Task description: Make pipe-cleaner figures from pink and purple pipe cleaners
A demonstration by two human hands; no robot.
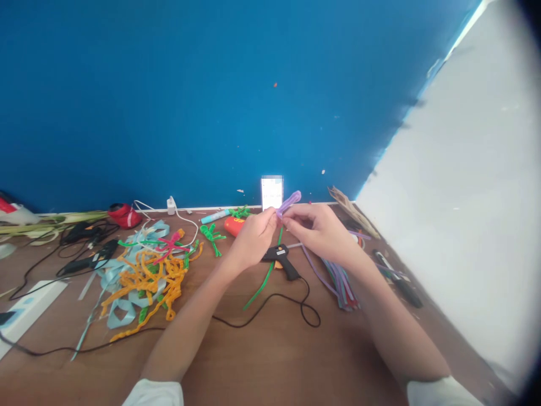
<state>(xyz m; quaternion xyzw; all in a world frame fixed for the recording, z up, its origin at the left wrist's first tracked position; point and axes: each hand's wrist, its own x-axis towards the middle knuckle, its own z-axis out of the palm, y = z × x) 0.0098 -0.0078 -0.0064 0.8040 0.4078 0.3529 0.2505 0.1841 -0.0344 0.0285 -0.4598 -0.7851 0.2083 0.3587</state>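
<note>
One purple loop (pixel 291 200) sits raised before the lit screen (pixel 271 193). Left hand (pixel 255 235) pinches its base; right hand (pixel 318 230), narrow grip, pinches just beside. Green stem (pixel 265 283) runs below; join unclear. Step in hand, judged: shaping or binding the loop. Next move calls for a steady left hold, fine right-hand twisting.

- Purple pipe cleaners (pixel 291 199), centre: fuzzy, matt.
- Orange pipe cleaners (pixel 172 282), left: rough, fuzzy pile.
- Light-blue ribbon (pixel 110 273), left: smooth cloth, satin gloss.
- Glue gun (pixel 288 267), centre: black plastic, matt.
- Power strip (pixel 40 301), lower left: smooth white plastic.
- Tabletop (pixel 253 366), bottom: brown wood look, smooth, faint sheen.
</note>
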